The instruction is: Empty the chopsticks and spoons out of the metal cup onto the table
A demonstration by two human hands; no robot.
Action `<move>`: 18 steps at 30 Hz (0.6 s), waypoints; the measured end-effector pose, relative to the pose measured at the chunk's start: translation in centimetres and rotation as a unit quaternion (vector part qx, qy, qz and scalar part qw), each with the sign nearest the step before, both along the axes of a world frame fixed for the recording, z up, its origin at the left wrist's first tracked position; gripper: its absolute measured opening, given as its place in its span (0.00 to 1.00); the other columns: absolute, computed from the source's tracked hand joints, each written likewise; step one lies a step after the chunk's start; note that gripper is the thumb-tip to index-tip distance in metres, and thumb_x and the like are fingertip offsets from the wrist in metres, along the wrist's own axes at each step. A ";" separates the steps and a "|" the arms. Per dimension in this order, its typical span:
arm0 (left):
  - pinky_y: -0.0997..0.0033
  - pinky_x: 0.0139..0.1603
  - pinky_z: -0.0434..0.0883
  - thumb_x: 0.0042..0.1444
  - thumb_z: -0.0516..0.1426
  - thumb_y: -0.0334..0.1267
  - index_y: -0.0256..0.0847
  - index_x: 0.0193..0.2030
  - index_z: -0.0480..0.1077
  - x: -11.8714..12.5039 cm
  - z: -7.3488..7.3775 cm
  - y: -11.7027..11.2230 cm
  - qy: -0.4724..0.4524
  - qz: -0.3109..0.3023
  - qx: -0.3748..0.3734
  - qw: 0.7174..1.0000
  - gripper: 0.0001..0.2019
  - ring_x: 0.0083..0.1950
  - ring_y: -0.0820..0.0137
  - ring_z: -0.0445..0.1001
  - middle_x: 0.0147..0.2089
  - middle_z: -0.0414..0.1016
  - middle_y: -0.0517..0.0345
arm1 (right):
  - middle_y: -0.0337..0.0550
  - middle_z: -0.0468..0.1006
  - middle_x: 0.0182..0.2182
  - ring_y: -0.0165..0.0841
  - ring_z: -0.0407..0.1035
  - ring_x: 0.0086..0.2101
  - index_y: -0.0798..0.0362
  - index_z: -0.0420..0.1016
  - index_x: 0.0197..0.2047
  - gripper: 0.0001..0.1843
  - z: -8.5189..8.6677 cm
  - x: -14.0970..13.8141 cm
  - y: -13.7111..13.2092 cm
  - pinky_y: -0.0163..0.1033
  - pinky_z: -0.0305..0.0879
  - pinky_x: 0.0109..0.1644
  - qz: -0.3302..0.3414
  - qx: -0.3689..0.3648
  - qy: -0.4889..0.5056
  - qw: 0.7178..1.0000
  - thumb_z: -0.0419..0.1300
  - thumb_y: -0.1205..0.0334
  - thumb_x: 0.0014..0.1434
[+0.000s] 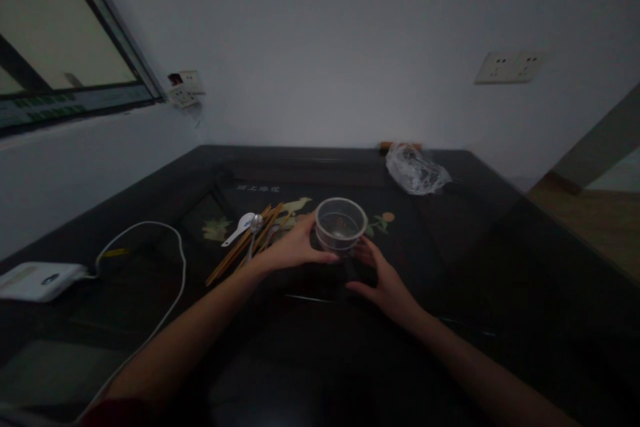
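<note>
A round, clear plastic bowl (341, 220) sits in the middle, its open top toward me. My left hand (295, 243) grips it from the left, thumb across the front and the other fingers mostly hidden behind. At the lower right of the bowl is my right hand (383, 277), thumb and fingers spread apart, fingertips close to the wall; whether they touch it I cannot tell. Left of the bowl lie several wooden chopsticks (235, 255), a white soup spoon (240, 227) and a metal spoon (255, 227).
A dark, glossy table (310, 360) with a flower print fills the lower view. A crumpled clear plastic bag (415, 170) lies at the back right by the wall. On the left are a white device (43, 280) and its white cable (184, 260), which runs near my left forearm.
</note>
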State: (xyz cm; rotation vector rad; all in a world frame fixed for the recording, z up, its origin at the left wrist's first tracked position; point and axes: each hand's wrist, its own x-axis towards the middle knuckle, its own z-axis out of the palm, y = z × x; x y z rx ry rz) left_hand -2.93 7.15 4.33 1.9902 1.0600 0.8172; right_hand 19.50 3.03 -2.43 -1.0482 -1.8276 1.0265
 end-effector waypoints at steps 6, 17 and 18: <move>0.56 0.57 0.67 0.43 0.64 0.43 0.38 0.59 0.57 -7.4 1.2 -0.4 -0.066 0.275 0.017 0.959 0.36 0.58 0.53 0.68 0.59 0.68 0.46 | 0.52 0.69 0.54 0.42 0.66 0.54 0.48 0.50 0.65 0.41 -0.1 0.1 0.0 0.54 0.60 0.59 -0.010 0.012 -0.038 0.999 0.64 0.62 0.52; 0.62 0.56 0.68 0.48 0.63 0.46 0.38 0.56 0.55 -19.8 -4.0 -0.4 0.007 0.534 0.081 0.842 0.32 0.57 0.58 0.68 0.59 0.67 0.49 | 0.49 0.71 0.53 0.41 0.66 0.53 0.47 0.57 0.61 0.29 -0.3 0.1 -0.1 0.54 0.61 0.59 -0.016 0.043 -0.093 0.995 0.58 0.60 0.57; 0.63 0.55 0.69 0.48 0.63 0.47 0.38 0.57 0.55 -20.1 -4.2 -0.2 0.024 0.532 0.063 0.844 0.33 0.57 0.58 0.69 0.59 0.67 0.47 | 0.49 0.71 0.53 0.41 0.66 0.53 0.47 0.58 0.60 0.29 -0.2 0.1 -0.1 0.54 0.61 0.59 -0.015 0.045 -0.101 0.994 0.58 0.61 0.57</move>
